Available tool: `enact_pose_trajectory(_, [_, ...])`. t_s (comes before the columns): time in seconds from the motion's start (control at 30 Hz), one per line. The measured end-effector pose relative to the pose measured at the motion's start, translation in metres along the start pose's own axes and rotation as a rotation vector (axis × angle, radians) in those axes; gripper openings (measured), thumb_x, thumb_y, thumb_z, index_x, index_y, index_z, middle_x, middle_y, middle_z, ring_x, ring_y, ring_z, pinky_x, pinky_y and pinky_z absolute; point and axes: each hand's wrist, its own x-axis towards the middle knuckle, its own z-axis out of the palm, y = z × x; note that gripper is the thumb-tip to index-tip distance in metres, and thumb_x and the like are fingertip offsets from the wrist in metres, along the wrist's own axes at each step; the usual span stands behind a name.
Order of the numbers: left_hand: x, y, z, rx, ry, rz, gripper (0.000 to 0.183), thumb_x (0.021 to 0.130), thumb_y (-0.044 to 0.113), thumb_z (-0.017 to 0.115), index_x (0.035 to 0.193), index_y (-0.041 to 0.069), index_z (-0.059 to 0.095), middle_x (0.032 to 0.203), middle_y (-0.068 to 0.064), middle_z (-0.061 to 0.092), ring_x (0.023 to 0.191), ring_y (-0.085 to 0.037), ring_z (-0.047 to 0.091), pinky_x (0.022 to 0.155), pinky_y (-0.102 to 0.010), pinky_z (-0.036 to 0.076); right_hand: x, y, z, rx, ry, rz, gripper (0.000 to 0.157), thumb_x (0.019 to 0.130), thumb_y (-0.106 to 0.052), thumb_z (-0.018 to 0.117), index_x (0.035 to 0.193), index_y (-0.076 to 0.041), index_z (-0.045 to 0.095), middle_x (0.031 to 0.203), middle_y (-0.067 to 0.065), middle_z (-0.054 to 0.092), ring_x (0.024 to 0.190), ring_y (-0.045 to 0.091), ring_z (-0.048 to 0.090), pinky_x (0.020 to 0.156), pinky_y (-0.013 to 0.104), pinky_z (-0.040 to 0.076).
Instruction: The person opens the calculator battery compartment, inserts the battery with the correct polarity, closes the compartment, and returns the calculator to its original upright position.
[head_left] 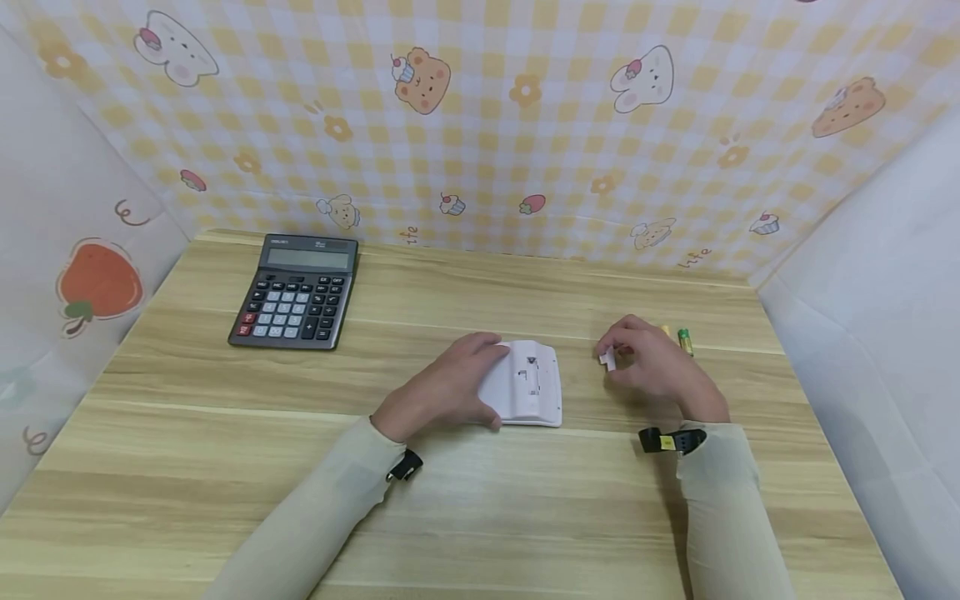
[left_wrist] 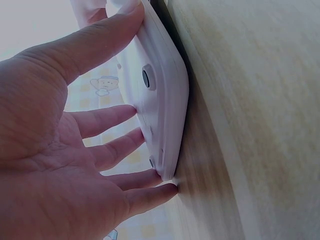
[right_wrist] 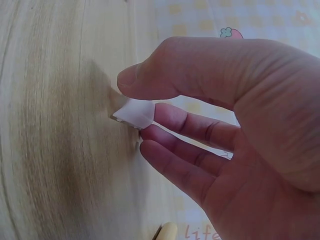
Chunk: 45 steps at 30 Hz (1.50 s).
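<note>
A white flat device (head_left: 543, 387) lies back up on the table, its small battery compartment (head_left: 532, 375) uncovered. My left hand (head_left: 450, 383) holds it from the left, thumb at the near edge and fingers at the far edge. Round feet on its back show beside the left hand (left_wrist: 80, 135) in the left wrist view. Off to the right of the device, my right hand (head_left: 656, 367) pinches a small white battery cover (right_wrist: 135, 112) between thumb and fingers, just over the table. Its face is hidden against the tabletop.
Behind the right hand lie a green battery (head_left: 686, 341) and a yellowish one (head_left: 665, 331), partly covered by the hand. A dark desk calculator (head_left: 296, 292) sits at the back left of the wooden table (head_left: 465, 517). A checked cloth (head_left: 480, 150) hangs along the back edge.
</note>
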Motion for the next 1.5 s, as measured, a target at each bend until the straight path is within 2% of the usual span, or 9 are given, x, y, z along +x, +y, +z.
enact_pose_trajectory(0.27, [0.000, -0.001, 0.000, 0.001, 0.003, 0.003, 0.110, 0.074, 0.024, 0.106, 0.166, 0.005, 0.048, 0.175, -0.013, 0.036, 0.161, -0.033, 0.032, 0.129, -0.044, 0.030, 0.001, -0.001, 0.001, -0.020, 0.001, -0.011, 0.032, 0.084, 0.005, 0.086, 0.112, -0.010, 0.082, 0.122, 0.010, 0.066, 0.101, 0.027, 0.064, 0.089, 0.047, 0.055])
enact_pose_trajectory(1.03, [0.001, -0.004, 0.002, 0.005, 0.007, 0.013, 0.108, 0.075, 0.024, 0.106, 0.165, 0.004, 0.049, 0.174, -0.014, 0.037, 0.161, -0.034, 0.032, 0.129, -0.044, 0.030, 0.000, -0.001, 0.000, 0.035, -0.023, 0.028, 0.032, 0.087, 0.005, 0.087, 0.114, -0.010, 0.080, 0.127, 0.010, 0.064, 0.112, 0.033, 0.066, 0.101, 0.057, 0.056])
enact_pose_trajectory(1.33, [0.001, -0.002, 0.001, 0.004, 0.004, 0.009, 0.109, 0.075, 0.025, 0.106, 0.165, 0.005, 0.048, 0.174, -0.014, 0.036, 0.161, -0.034, 0.032, 0.129, -0.044, 0.030, -0.003, 0.001, -0.005, 0.047, 0.004, 0.026, 0.033, 0.086, 0.001, 0.089, 0.115, -0.012, 0.081, 0.129, 0.009, 0.065, 0.116, 0.036, 0.066, 0.102, 0.059, 0.056])
enact_pose_trajectory(1.5, [0.001, -0.002, 0.001, 0.003, 0.004, 0.008, 0.109, 0.075, 0.025, 0.106, 0.165, 0.005, 0.048, 0.174, -0.014, 0.037, 0.161, -0.034, 0.032, 0.129, -0.045, 0.030, -0.007, 0.002, -0.013, 0.063, 0.034, 0.021, 0.032, 0.087, 0.001, 0.086, 0.117, -0.008, 0.079, 0.129, 0.010, 0.066, 0.117, 0.039, 0.068, 0.102, 0.060, 0.056])
